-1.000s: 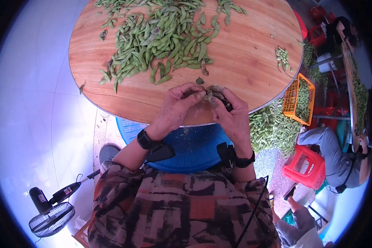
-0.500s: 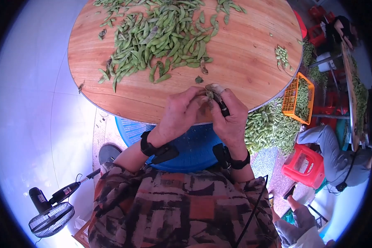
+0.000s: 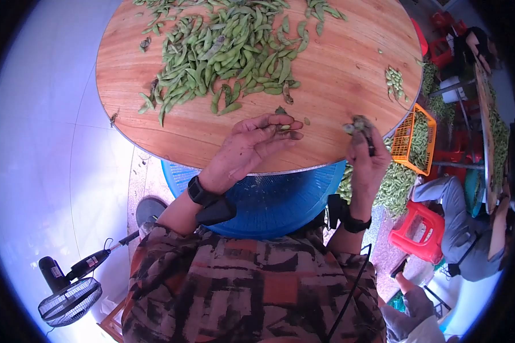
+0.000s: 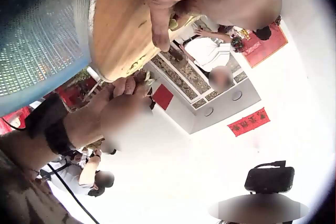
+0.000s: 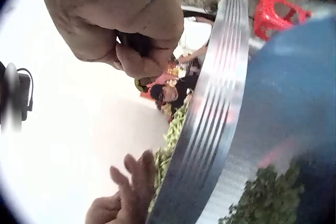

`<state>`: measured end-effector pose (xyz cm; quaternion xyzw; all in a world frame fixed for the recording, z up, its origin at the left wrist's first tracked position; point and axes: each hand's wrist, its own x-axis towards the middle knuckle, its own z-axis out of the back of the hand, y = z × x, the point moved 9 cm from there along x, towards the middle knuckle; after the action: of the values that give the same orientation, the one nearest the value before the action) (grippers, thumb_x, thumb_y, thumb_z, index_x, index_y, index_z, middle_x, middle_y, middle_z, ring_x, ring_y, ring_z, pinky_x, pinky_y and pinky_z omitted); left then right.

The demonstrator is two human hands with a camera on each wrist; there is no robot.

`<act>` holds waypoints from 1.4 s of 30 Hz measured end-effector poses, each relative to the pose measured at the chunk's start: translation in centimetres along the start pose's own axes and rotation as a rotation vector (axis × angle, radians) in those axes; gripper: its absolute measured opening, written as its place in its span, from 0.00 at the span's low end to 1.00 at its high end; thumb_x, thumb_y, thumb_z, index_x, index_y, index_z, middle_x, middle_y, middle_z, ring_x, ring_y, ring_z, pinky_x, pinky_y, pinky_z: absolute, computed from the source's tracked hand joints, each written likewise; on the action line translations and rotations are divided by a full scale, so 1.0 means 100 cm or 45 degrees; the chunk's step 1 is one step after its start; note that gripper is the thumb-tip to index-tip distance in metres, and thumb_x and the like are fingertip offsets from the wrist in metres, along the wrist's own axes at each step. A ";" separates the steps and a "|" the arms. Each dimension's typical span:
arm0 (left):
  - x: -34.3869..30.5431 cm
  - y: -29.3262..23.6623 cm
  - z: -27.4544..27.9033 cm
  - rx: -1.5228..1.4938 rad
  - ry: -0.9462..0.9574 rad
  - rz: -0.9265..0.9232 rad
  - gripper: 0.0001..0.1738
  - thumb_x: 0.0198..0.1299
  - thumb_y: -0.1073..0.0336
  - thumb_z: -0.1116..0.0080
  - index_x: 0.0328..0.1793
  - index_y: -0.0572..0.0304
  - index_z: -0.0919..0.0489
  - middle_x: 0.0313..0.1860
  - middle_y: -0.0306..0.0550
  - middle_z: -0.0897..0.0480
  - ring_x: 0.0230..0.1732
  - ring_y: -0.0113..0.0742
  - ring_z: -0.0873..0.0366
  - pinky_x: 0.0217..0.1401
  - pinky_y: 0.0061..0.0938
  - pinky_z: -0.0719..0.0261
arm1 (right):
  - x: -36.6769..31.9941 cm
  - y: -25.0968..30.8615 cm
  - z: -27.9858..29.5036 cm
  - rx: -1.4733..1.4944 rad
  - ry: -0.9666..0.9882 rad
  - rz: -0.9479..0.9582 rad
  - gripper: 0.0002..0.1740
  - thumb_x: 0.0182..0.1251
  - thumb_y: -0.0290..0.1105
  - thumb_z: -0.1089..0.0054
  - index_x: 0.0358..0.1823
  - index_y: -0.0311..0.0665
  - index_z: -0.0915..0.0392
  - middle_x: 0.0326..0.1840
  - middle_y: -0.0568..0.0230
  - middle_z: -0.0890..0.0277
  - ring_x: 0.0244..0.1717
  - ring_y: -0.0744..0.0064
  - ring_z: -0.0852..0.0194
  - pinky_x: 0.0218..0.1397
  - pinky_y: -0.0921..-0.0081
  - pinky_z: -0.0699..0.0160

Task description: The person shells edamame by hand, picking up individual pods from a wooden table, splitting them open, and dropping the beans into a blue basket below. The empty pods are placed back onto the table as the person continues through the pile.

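In the head view my left hand [image 3: 252, 143] hovers over the table's near edge, thumb and forefinger stretched out and parted. A small green bean [image 3: 285, 127] shows between them. Farther right, my right hand [image 3: 369, 157] pinches a withered, grey-green bean pod [image 3: 358, 123] at its fingertips. A slim dark object [image 3: 371, 146] shows along the same hand; its kind is not clear. A heap of green bean pods [image 3: 223, 57] covers the far left of the round wooden table [image 3: 343, 63]. Close to my left fingertips lies a loose bean [image 3: 306, 121].
Shelled beans [image 3: 395, 83] form a small pile at the table's right. Below its front edge sits a blue basket [image 3: 269, 206]. An orange crate [image 3: 403, 140], pods on the floor [image 3: 392, 186] and a red stool [image 3: 418, 231] stand to the right; a fan [image 3: 71, 300] is lower left.
My hands were together at the front edge, working on a pod. The right hand has swung right with the withered pod, while the left stays near its place with its fingers parted.
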<state>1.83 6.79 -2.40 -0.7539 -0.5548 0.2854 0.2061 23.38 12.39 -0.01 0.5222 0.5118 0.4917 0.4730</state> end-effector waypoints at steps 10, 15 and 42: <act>0.005 0.006 -0.006 0.005 0.010 -0.002 0.17 0.67 0.75 0.53 0.61 0.73 0.28 0.63 0.60 0.25 0.65 0.49 0.27 0.72 0.37 0.31 | 0.005 0.004 0.110 -1.982 -0.222 0.157 0.13 0.61 0.26 0.39 0.47 0.31 0.20 0.31 0.48 0.18 0.31 0.43 0.19 0.38 0.55 0.19; 0.014 0.014 -0.019 0.038 0.012 0.051 0.15 0.67 0.74 0.53 0.59 0.71 0.27 0.60 0.57 0.24 0.63 0.45 0.26 0.71 0.34 0.30 | -0.004 0.054 0.052 -1.420 -0.328 0.601 0.13 0.62 0.23 0.39 0.48 0.31 0.20 0.40 0.50 0.19 0.39 0.51 0.18 0.42 0.63 0.20; 0.024 -0.095 -0.002 2.441 -0.384 -0.874 0.10 0.51 0.75 0.40 0.42 0.64 0.18 0.36 0.53 0.25 0.37 0.54 0.22 0.39 0.41 0.23 | -0.005 0.032 -0.069 -0.584 0.242 0.371 0.15 0.63 0.18 0.48 0.51 0.29 0.23 0.36 0.52 0.20 0.38 0.65 0.18 0.43 0.73 0.22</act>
<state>-4.33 11.94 3.24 -0.0298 -0.2994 0.6255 0.7198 16.76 11.74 3.69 0.4212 0.3489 0.7041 0.4529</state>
